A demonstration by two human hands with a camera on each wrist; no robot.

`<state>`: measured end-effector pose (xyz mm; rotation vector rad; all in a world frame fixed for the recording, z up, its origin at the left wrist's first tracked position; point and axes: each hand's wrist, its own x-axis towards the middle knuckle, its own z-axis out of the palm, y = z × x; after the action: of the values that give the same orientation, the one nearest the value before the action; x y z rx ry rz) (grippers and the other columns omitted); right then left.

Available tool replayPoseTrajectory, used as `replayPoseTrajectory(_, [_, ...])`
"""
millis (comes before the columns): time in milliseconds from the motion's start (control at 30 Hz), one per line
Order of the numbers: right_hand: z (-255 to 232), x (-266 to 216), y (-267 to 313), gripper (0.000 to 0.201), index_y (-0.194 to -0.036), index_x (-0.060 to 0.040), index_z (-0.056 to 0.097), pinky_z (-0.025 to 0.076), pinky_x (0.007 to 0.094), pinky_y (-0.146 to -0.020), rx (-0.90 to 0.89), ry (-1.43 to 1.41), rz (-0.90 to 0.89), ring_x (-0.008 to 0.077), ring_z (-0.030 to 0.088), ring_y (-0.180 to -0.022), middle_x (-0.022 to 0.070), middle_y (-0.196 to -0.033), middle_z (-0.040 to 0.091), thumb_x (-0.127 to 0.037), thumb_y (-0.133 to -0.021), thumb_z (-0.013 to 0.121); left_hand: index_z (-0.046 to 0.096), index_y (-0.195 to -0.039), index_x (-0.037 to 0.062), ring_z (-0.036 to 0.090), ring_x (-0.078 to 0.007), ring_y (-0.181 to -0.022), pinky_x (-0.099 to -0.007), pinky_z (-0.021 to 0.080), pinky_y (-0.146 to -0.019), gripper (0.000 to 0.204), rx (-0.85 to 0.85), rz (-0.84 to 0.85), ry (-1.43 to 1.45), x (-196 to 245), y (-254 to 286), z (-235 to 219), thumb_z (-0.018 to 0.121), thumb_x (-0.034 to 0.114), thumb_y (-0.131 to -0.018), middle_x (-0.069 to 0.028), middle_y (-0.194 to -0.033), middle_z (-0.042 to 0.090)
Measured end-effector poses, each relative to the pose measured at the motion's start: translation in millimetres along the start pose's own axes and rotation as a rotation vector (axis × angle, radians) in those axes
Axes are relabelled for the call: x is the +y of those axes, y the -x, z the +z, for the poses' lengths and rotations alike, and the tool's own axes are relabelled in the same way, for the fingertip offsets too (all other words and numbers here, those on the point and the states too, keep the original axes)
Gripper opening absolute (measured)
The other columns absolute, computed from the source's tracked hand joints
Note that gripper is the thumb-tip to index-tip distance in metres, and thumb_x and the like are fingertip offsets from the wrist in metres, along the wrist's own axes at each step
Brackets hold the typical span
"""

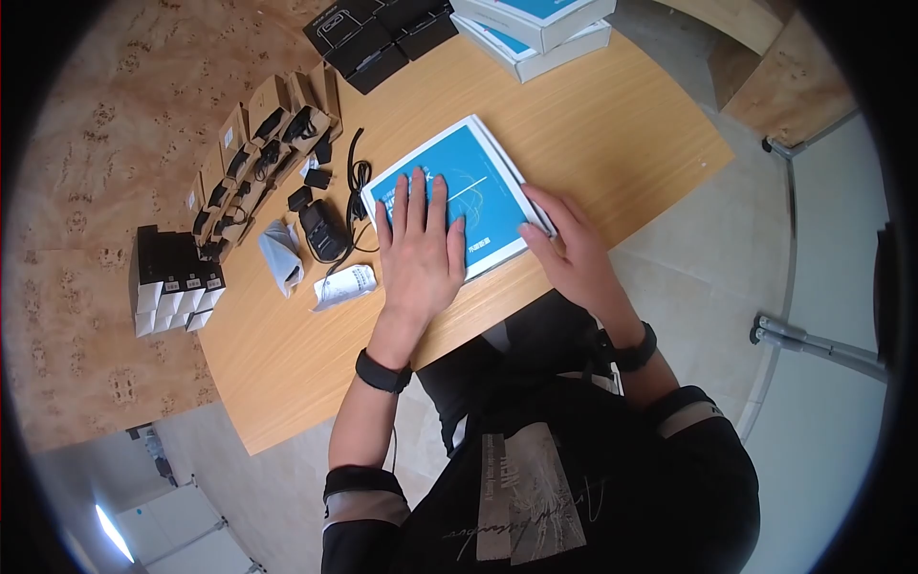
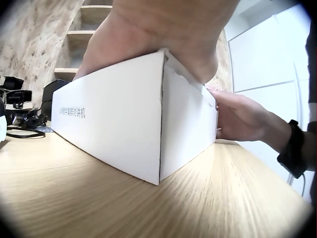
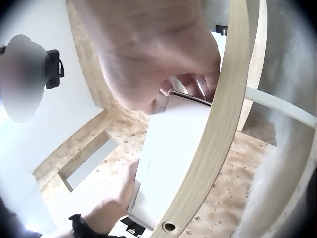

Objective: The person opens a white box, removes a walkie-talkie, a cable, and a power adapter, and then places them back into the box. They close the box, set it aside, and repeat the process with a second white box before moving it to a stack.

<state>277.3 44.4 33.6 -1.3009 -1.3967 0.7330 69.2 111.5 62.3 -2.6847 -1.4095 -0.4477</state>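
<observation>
Here's the left hand (image 1: pixel 416 263), flat across the blue-topped box (image 1: pixel 486 187) on the desk (image 1: pixel 612 143), fingers straight and apart, seemingly steadying it from above. Over at the box's right side, the right hand (image 1: pixel 574 263) has its grip clamped on the edge, thumb nearer the body, likely so that end can be controlled. So the box lies under the left palm and within the right grip, black device (image 1: pixel 323 232) and cable (image 1: pixel 358 182) left of it.

Right hand (image 3: pixel 158 54) gripping white box (image 3: pixel 173 144), left hand (image 3: pixel 114 201) touching it, wooden table edge (image 3: pixel 223 129)
</observation>
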Motion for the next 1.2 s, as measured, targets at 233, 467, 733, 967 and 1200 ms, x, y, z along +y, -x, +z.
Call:
replayPoseTrajectory(233, [9, 5, 1, 0.041, -0.136, -0.0017, 0.058, 0.050, 0.0363, -0.096, 0.058, -0.010, -0.005, 0.0327, 0.062, -0.113, 0.0185, -0.126, 0.062, -0.013, -0.097, 0.065, 0.046, -0.149, 0.0019, 0.029, -0.0392, -0.150, -0.0583, 0.016, -0.122, 0.056, -0.031, -0.052, -0.005, 4, 0, -1, 0.046, 0.034, -0.103, -0.0218, -0.158, 0.038])
replayPoseTrajectory(467, [10, 6, 1, 0.041, -0.136, -0.0023, 0.059, 0.051, 0.0360, -0.094, 0.061, 0.013, -0.027, 0.0325, 0.063, -0.110, 0.0180, -0.124, 0.063, -0.011, -0.097, 0.065, 0.045, -0.150, 0.0032, 0.028, -0.0397, -0.151, -0.0585, 0.014, -0.122, 0.057, -0.034, -0.042, -0.062, 4, 0, 3, 0.045, 0.034, -0.103, -0.0219, -0.159, 0.036])
replayPoseTrajectory(733, [15, 6, 4, 0.040, -0.136, -0.0023, 0.058, 0.052, 0.0352, -0.091, 0.103, -0.025, -0.047, 0.0310, 0.064, -0.109, 0.0172, -0.121, 0.063, -0.011, -0.097, 0.064, 0.049, -0.148, 0.0043, 0.030, -0.0400, -0.150, -0.0576, 0.015, -0.123, 0.052, 0.036, -0.041, -0.037, 2, 1, 4, 0.047, 0.031, -0.103, -0.0229, -0.158, 0.039])
replayPoseTrajectory(967, [8, 6, 2, 0.041, -0.138, -0.0024, 0.057, 0.051, 0.0356, -0.094, 0.034, -0.021, 0.068, 0.0293, 0.063, -0.112, 0.0176, -0.134, 0.059, -0.014, -0.099, 0.063, 0.060, -0.134, -0.0022, 0.047, -0.0368, -0.141, -0.0424, 0.037, -0.116, 0.038, 0.232, -0.260, 0.663, -28, 18, -46, 0.057, 0.019, -0.103, -0.0254, -0.143, 0.056])
replayPoseTrajectory(1200, [-4, -9, -12, 0.061, -0.138, -0.0051, 0.059, 0.038, 0.0441, -0.114, -0.177, 0.282, -0.331, 0.0391, 0.039, -0.143, 0.0172, -0.150, 0.047, -0.025, -0.084, 0.082, 0.033, -0.155, -0.0028, 0.039, -0.0341, -0.147, -0.0395, 0.033, -0.119, 0.071, -0.022, -0.276, 0.975, -31, 97, -20, 0.068, 0.018, -0.096, -0.0246, -0.157, 0.040])
